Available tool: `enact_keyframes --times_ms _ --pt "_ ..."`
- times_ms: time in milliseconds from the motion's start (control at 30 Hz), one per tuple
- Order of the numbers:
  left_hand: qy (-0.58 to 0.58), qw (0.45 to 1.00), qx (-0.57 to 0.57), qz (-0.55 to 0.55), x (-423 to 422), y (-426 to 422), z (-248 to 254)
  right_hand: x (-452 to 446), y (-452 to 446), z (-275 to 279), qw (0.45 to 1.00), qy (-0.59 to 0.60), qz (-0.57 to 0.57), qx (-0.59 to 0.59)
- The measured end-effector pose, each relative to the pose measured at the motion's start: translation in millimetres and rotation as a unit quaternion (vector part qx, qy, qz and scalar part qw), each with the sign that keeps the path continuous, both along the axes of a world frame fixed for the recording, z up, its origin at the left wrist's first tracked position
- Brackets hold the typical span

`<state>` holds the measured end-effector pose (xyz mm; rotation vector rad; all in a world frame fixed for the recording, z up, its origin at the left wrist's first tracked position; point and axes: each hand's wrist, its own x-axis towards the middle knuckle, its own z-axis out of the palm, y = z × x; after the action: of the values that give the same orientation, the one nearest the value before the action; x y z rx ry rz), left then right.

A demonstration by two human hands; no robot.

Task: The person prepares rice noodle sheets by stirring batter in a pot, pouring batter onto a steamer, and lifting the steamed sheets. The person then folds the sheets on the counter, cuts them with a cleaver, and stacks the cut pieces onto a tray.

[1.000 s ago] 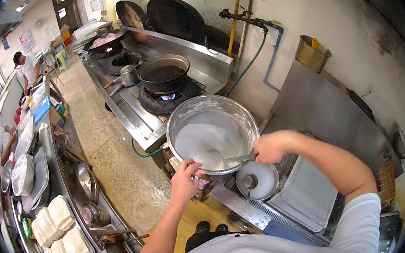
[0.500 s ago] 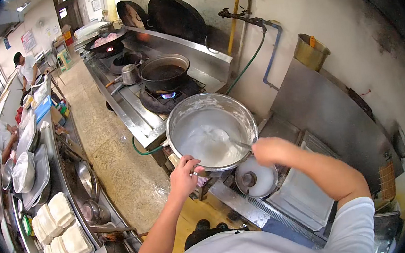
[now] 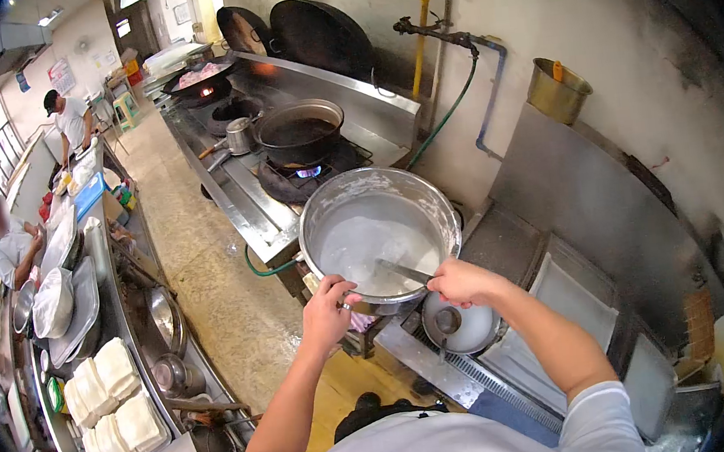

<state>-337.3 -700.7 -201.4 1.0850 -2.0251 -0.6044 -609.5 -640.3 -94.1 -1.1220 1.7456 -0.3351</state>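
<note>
A large round metal basin (image 3: 314,197) in front of me holds a cloudy white liquid (image 3: 353,227). My left hand (image 3: 327,312) grips its near-left rim, fingers over the edge, with a ring on one finger. Over the near-right rim, my right hand (image 3: 463,282) is closed around the handle of a metal spatula (image 3: 403,272). The spatula slants down to the left into the liquid, which hides its head. Beneath my right hand, a pale round lid with a dark knob (image 3: 448,320) lies beside the basin.
A dark pot (image 3: 299,136) stands over a lit burner (image 3: 309,173) beyond the basin. Further along the stove is a wok (image 3: 200,78). Stacked white square pieces (image 3: 115,372) fill a tray at left. Two people, one in a dark cap (image 3: 69,123), stand behind that counter.
My right hand has moved left and slightly down with the spatula, whose handle now points further left into the liquid. My left hand stays on the rim. The view has shifted slightly.
</note>
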Motion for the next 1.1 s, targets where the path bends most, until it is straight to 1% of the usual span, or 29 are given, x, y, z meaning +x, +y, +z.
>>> enact_keyframes --times_ms 33,67,167,267,367,400,500,533,567,633,667,733,800,833,867,900,967,1000,1100 --pt "-0.003 1.000 0.001 0.003 -0.5 1.3 1.2 5.7 6.9 9.7 1.000 -0.012 -0.021 -0.019" --pt "-0.007 1.000 0.001 0.005 -0.9 3.0 2.7 11.1 15.8 25.6 0.999 -0.016 -0.039 -0.012" --pt "-0.011 1.000 -0.013 0.010 -1.5 4.7 0.9 -0.2 29.9 2.8 0.991 -0.067 -0.099 -0.052" --pt "-0.008 1.000 -0.017 0.019 -3.4 2.7 -2.8 -10.8 48.1 -13.5 0.985 -0.085 -0.114 -0.096" --pt "-0.019 0.999 -0.019 0.026 -4.0 2.3 0.2 -10.7 72.4 -20.8 0.974 -0.026 -0.089 -0.209" --pt "-0.025 0.999 -0.021 0.027 -4.5 2.2 1.9 -8.2 81.7 -9.0 0.973 0.020 -0.060 -0.221" --pt "-0.057 0.997 -0.030 0.040 -6.2 4.2 8.8 -9.1 102.2 -34.2 0.953 0.054 -0.073 -0.290" --pt "-0.069 0.996 -0.028 0.042 -7.0 7.3 15.0 -5.5 111.8 -28.5 0.953 0.053 -0.087 -0.284" --pt "-0.085 0.994 -0.040 0.053 -12.2 10.3 19.1 -5.1 119.4 -33.8 0.945 0.051 -0.102 -0.308" --pt "-0.115 0.989 -0.058 0.072 -25.8 20.4 31.4 -2.8 133.8 -31.5 0.947 0.041 -0.116 -0.297" --pt "-0.109 0.993 0.007 0.041 -37.7 31.0 43.6 -2.0 141.4 -30.9 0.948 0.039 -0.118 -0.294" --pt "-0.105 0.993 -0.039 -0.035 -71.2 50.1 50.5 -0.3 155.6 -30.1 0.949 0.034 -0.125 -0.288" --pt "-0.061 0.974 -0.136 -0.172 -111.9 61.0 55.1 1.5 170.2 -29.2 0.934 -0.008 -0.129 -0.333" --pt "-0.062 0.966 -0.145 -0.204 -130.5 66.6 56.2 1.4 176.1 -30.9 0.925 -0.028 -0.131 -0.355" --pt "-0.062 0.952 -0.189 -0.232 -147.3 68.1 57.6 -3.4 182.5 -37.9 0.931 -0.046 -0.111 -0.344" --pt "-0.061 0.935 -0.231 -0.261 -160.9 65.9 59.8 -3.3 187.5 -28.9 0.933 -0.112 -0.141 -0.311" --pt "-0.001 0.912 -0.218 -0.349 -182.1 45.5 41.1 0.3 198.7 5.3 0.918 -0.244 -0.199 -0.243" --pt "0.028 0.896 -0.209 -0.391 -188.8 37.9 41.7 -3.5 200.3 11.8 0.894 -0.278 -0.201 -0.287" --pt "0.116 0.901 -0.126 -0.399 -198.1 23.8 51.4 -22.0 193.8 -11.7 0.858 -0.323 -0.235 -0.324"
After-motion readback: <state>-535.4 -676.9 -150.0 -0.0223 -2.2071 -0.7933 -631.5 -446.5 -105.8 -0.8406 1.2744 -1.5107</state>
